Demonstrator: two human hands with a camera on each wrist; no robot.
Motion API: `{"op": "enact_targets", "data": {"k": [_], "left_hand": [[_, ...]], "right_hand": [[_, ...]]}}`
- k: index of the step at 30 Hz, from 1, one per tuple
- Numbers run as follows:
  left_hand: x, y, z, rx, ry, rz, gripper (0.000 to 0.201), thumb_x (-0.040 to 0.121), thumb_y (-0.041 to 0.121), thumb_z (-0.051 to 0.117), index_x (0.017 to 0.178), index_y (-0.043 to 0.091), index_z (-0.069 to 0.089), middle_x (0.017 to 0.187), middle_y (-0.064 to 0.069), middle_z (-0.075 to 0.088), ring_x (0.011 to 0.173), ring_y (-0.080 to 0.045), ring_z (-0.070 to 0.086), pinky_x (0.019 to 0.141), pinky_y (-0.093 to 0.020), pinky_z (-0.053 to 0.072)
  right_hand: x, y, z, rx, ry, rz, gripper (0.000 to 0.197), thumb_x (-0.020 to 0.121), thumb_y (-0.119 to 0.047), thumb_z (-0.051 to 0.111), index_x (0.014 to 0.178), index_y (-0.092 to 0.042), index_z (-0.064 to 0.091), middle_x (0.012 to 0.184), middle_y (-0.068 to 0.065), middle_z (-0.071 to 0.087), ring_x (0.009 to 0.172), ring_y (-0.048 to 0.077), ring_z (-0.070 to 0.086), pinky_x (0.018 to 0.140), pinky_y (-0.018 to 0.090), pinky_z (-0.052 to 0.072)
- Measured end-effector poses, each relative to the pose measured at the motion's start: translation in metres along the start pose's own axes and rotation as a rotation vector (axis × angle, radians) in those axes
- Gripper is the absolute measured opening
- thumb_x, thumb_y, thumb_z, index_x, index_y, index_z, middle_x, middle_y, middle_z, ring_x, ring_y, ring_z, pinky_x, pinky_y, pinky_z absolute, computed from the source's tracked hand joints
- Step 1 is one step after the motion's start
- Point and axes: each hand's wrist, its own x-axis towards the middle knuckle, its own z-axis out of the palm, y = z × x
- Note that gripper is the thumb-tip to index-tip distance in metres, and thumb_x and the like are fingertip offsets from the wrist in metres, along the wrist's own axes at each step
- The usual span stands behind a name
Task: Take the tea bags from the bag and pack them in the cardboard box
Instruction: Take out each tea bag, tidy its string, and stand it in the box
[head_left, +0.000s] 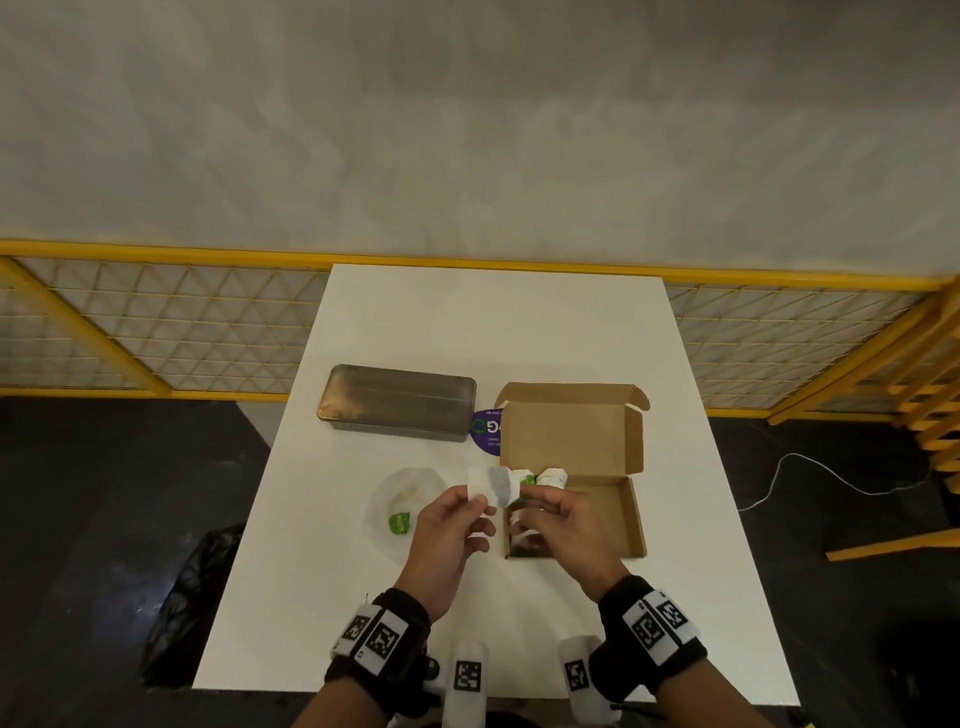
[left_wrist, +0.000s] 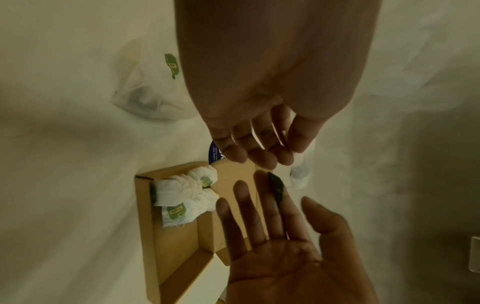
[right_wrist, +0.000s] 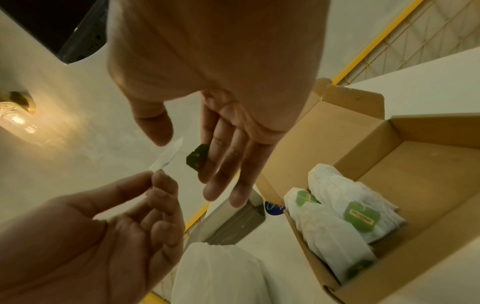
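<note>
Seemingly mid-transfer, a person held one tea bag (head_left: 493, 486) in the air above a white table (head_left: 519, 322), just left of the open cardboard box (head_left: 631, 519). The left hand (head_left: 447, 535) pinched a corner of the paper sachet between thumb and forefinger, its other fingers loosely curled. The right hand (head_left: 566, 525) hovered over the box's near-left corner with a small green tag (right_wrist: 198, 157) lying against its fingers (right_wrist: 223, 164), the remaining fingers fairly straight; whether the tag was firmly pinched could not be told from these views. Three or so tea bags (left_wrist: 187, 191) already lay bunched in one end of the box, the rest of its floor bare. A crumpled clear plastic bag (head_left: 405, 499) sat on the table to the left, with at least one green-tagged sachet showing through it. Behind stood a closed grey metal tin (head_left: 397, 402) and a purple round sticker (head_left: 488, 431).

By the look of it, the sachet was feather-light, limp and easily torn, with a thin string that could snag on the box flaps or tangle with its neighbours. A gentle pinch on the paper's sealed edge, with the tag kept gathered in the other hand, seemed the safest hold for lowering it in flat.
</note>
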Motion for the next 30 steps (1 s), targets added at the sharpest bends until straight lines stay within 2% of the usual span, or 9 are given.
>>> {"op": "enact_targets", "data": {"k": [4,10,13,16,18,21,23,26,30], "left_hand": [[-0.003,0.0,0.002,-0.018,-0.045,-0.04,0.012,0.096,0.006,0.053,0.094,0.003,0.065,0.075,-0.007,0.062,0.067,-0.018,0.055,0.061,-0.03,0.043],[0.001,-0.005,0.003,0.128,-0.04,-0.017,0.015,0.094,0.007,0.054,0.101,-0.001,0.064,0.074,-0.007,0.059,0.065,-0.016,0.05,0.06,-0.027,0.044],[0.006,-0.011,0.003,0.425,0.027,0.144,0.033,0.089,0.013,0.064,0.12,0.013,0.052,0.092,-0.001,0.061,0.071,-0.012,0.054,0.063,-0.016,0.046],[0.009,-0.018,-0.003,0.882,0.034,0.475,0.061,0.078,0.037,0.072,0.129,0.029,0.039,0.118,0.015,0.045,0.098,-0.001,0.05,0.079,-0.01,0.042],[0.01,-0.023,-0.006,1.126,-0.041,0.661,0.054,0.079,0.054,0.063,0.124,0.029,0.048,0.122,0.014,0.046,0.106,-0.003,0.046,0.087,-0.018,0.041],[0.012,-0.028,-0.006,1.289,-0.069,0.739,0.031,0.088,0.053,0.053,0.111,0.032,0.059,0.113,0.015,0.056,0.1,-0.004,0.05,0.085,-0.026,0.041],[0.014,-0.03,-0.005,1.249,-0.071,0.694,0.021,0.093,0.046,0.054,0.107,0.031,0.062,0.104,0.018,0.062,0.089,-0.001,0.054,0.082,-0.027,0.043],[0.017,-0.03,-0.003,0.976,-0.079,0.538,0.008,0.094,0.031,0.059,0.096,0.029,0.066,0.09,0.016,0.068,0.077,-0.004,0.06,0.074,-0.026,0.051],[0.022,-0.028,-0.001,0.684,-0.122,0.364,0.01,0.091,0.022,0.064,0.085,0.026,0.07,0.079,0.004,0.07,0.071,-0.013,0.064,0.065,-0.029,0.056]], "right_hand": [[-0.003,-0.007,-0.001,0.077,-0.035,-0.015,0.025,0.091,-0.012,0.065,0.116,-0.014,0.069,0.096,0.013,0.074,0.081,0.023,0.07,0.083,0.045,0.057],[-0.002,-0.01,-0.003,0.01,-0.033,-0.098,0.025,0.091,-0.008,0.065,0.113,-0.018,0.07,0.096,0.002,0.075,0.075,0.018,0.07,0.079,0.039,0.059],[0.0,-0.007,-0.004,0.082,-0.009,-0.041,0.036,0.089,0.003,0.063,0.117,-0.021,0.065,0.077,-0.006,0.071,0.069,0.017,0.07,0.075,0.036,0.059],[0.006,-0.002,-0.006,0.128,0.05,0.054,0.041,0.085,0.002,0.067,0.112,-0.028,0.058,0.098,0.013,0.072,0.075,0.031,0.073,0.073,0.039,0.06],[0.009,0.0,-0.008,0.153,0.074,0.121,0.035,0.085,-0.001,0.069,0.111,-0.021,0.057,0.103,0.018,0.071,0.074,0.032,0.073,0.07,0.039,0.06],[0.009,0.001,-0.009,0.147,0.06,0.155,0.017,0.087,-0.008,0.069,0.103,-0.009,0.062,0.097,0.022,0.073,0.077,0.033,0.073,0.076,0.042,0.061],[0.008,0.002,-0.011,0.146,0.039,0.144,0.015,0.092,-0.015,0.064,0.103,-0.005,0.064,0.093,0.02,0.074,0.08,0.033,0.073,0.079,0.043,0.06],[0.007,0.001,-0.017,0.128,0.0,0.14,0.02,0.097,-0.019,0.057,0.104,-0.003,0.066,0.09,0.019,0.075,0.077,0.031,0.073,0.079,0.043,0.06],[0.007,0.005,-0.028,0.034,-0.053,0.077,0.007,0.091,-0.01,0.066,0.094,-0.008,0.071,0.087,0.015,0.072,0.063,0.014,0.066,0.079,0.043,0.059]]}}
